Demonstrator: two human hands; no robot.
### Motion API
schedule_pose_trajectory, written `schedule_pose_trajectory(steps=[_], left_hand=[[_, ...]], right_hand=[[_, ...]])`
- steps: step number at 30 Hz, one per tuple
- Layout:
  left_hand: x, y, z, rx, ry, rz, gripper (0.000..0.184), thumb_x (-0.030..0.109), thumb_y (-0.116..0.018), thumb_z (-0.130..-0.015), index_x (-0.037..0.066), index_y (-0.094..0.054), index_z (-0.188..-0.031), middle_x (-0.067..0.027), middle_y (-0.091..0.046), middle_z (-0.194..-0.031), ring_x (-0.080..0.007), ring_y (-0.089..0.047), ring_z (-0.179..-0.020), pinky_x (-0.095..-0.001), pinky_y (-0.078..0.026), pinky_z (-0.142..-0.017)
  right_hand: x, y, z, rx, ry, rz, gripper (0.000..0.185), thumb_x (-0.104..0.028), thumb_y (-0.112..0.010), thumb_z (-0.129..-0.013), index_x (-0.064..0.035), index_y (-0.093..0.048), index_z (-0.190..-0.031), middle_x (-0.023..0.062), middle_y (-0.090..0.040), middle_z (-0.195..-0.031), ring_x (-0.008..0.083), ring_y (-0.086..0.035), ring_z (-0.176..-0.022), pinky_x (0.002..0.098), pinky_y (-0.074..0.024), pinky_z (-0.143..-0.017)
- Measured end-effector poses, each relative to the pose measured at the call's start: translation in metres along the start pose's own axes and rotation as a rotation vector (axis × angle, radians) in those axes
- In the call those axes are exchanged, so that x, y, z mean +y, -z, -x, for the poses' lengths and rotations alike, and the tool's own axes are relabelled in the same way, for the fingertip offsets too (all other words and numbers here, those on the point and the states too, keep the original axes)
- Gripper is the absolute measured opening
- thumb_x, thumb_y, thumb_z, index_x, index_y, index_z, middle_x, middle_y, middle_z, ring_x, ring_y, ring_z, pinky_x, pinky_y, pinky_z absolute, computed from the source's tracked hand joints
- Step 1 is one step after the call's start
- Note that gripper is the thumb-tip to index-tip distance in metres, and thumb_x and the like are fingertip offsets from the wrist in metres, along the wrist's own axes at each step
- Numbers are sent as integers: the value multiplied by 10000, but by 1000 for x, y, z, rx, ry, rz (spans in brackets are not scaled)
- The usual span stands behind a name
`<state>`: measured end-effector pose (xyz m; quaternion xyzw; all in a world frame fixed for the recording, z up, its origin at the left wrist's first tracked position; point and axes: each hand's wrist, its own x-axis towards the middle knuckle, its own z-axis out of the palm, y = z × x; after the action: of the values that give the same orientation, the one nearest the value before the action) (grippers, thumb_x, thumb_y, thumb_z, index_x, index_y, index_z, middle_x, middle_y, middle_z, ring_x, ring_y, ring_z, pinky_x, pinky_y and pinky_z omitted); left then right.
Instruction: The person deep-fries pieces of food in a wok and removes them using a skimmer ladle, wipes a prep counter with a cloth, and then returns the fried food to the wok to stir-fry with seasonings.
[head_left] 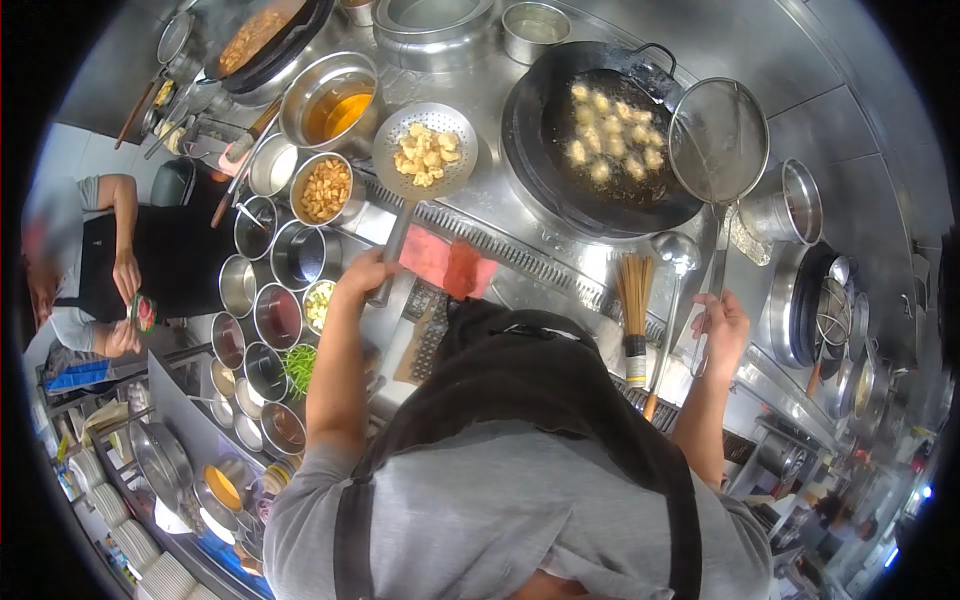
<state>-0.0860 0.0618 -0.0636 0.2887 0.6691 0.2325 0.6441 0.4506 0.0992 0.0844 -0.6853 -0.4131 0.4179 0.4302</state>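
Observation:
My left hand (366, 275) is closed round the handle of a perforated skimmer (388, 148). Pale fried pieces (427, 155) lie in the skimmer's bowl, which is held level over the steel counter. On the right, my right hand (722, 325) grips the long handle of a round wire-mesh strainer (718, 140). The strainer is raised beside the right rim of a black wok (530, 150), with nothing visible in its mesh. Small golden pieces (615, 130) sit in bubbling oil in the wok. A ladle (676, 252) and a bamboo brush (634, 310) are left of my right hand.
A steel pot (355, 75) holds orange liquid. Several metal containers stand at the left, one with browned cubes (326, 190), another with green strips (299, 368). A second wok (320, 20) is at the upper left. Another person (125, 250) stands at the far left, holding a small container.

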Motion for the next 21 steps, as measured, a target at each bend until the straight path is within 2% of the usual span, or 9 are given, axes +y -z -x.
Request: schedule_pose_trajectory(steps=[2,3,6,8,9,10,12,16,21], left_hand=[[20,-13,13,604,-383,-946,557,250,-657,-748,-62,-520,-1188,-256,-606,-1061,-375,-589,-999,-385,-476,-843],[51,-25,31,604,-500,-819,618,298,-657,-760,-53,-489,-1240,-303,-515,-1207,-423,-474,-1166,-403,-375,-998],[153,-82,134,35,-790,-136,426,185,-603,-828,-19,-534,-1195,-158,-594,-1145,-239,-545,-1098,-365,-411,-938],[200,-119,195,-291,-1228,-207,260,208,-575,-827,-27,-647,-911,-159,-652,-943,-286,-646,-860,-370,-497,-816],[220,-144,191,-629,-1666,-105,176,157,-600,-796,-9,-645,-838,-166,-656,-878,-299,-657,-785,-379,-531,-749],[229,-156,213,-577,-1790,-36,122,104,-610,-769,-2,-637,-824,-161,-653,-824,-288,-659,-781,-364,-551,-710],[252,-173,240,-580,-1826,-101,113,91,-615,-773,-9,-635,-822,-149,-645,-801,-274,-652,-696,-337,-556,-590],[255,-197,237,-530,-1892,-106,110,97,-629,-738,12,-633,-807,-150,-640,-803,-249,-640,-650,-308,-538,-534],[249,-205,247,-274,-2016,48,117,104,-647,-693,37,-632,-788,-151,-634,-806,-218,-625,-592,-272,-516,-465]], right_hand=[[2,0,-5,10,6,35,209,-64,-517,-869,57,-589,-1024,89,-645,-790,87,-510,-445,216,-375,-379],[2,-2,-8,37,24,85,203,-64,-515,-866,56,-595,-1009,85,-639,-759,87,-509,-443,219,-375,-382],[9,-5,-18,70,57,184,194,-70,-512,-859,53,-610,-973,76,-620,-680,87,-506,-434,227,-372,-385],[15,-13,-29,93,82,274,180,-79,-518,-837,45,-627,-910,64,-577,-560,96,-494,-408,236,-364,-383],[20,-18,-34,66,79,283,180,-79,-518,-837,45,-627,-910,64,-577,-560,96,-494,-408,236,-364,-383],[24,-22,-40,43,50,263,171,-77,-519,-832,39,-627,-896,66,-574,-557,100,-491,-404,237,-364,-383],[27,-31,-48,-33,-56,263,138,-69,-534,-823,31,-623,-857,79,-588,-599,108,-498,-417,239,-382,-391],[44,-57,-50,-165,-130,5,131,-66,-539,-848,33,-590,-916,99,-637,-773,105,-526,-479,236,-395,-394],[43,-81,-39,-244,-184,-197,120,-71,-537,-863,22,-572,-930,97,-645,-795,103,-521,-476,232,-404,-408]])
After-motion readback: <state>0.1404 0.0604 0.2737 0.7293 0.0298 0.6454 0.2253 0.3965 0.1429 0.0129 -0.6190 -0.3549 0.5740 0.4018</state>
